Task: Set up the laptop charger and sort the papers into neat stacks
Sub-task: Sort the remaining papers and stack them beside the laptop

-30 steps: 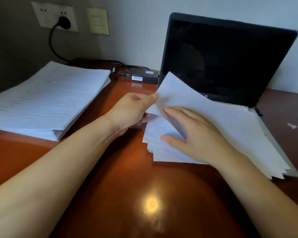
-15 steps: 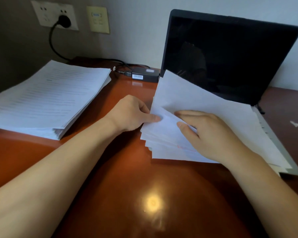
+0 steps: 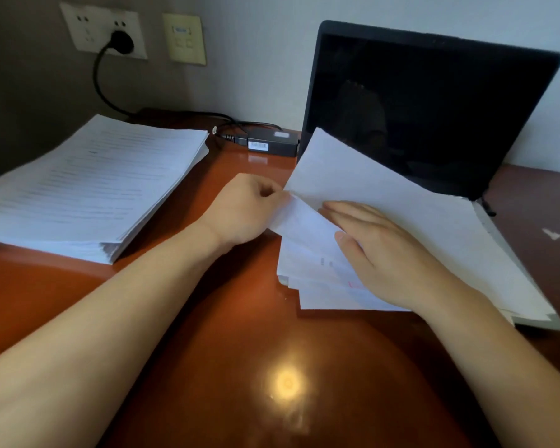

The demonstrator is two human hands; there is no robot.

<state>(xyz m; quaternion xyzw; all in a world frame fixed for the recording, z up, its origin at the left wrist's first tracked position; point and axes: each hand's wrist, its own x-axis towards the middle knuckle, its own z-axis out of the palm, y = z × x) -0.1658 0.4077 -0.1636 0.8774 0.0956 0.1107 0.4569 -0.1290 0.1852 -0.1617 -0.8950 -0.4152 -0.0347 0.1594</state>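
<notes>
— What is the setting?

— A glossy reddish-brown surface (image 3: 233,344) against a pale wall, with a lamp's glare near the front edge. A white socket plate (image 3: 88,30) sits high on the wall, and a black plug (image 3: 122,42) is in it.

— And the charger?

— The cable (image 3: 99,82) drops from the plug and runs along the back to the black charger brick (image 3: 274,144), which lies flat just left of the open laptop (image 3: 434,118). The laptop's screen is dark.

— The papers?

— There are two lots. On the left lies a thick neat stack (image 3: 88,185) of printed pages with its edges squared. On the right, in front of the laptop, lies a loose pile (image 3: 450,253), its near corners fanned out unevenly.

— What are the hands doing?

— The left hand (image 3: 243,211) has its fingers curled and pinches the left edge of a lifted sheet (image 3: 353,176), which tilts up in front of the screen's lower corner. The right hand (image 3: 379,253) lies flat on the pile under that sheet, fingers straight and pressing down.

— What differs from half a second ago?

— The left thumb, then stretched out across the pile's edge, is now drawn in to the pinch. The right fingers, then bent, have flattened. The neat stack and the brick have not moved.
</notes>
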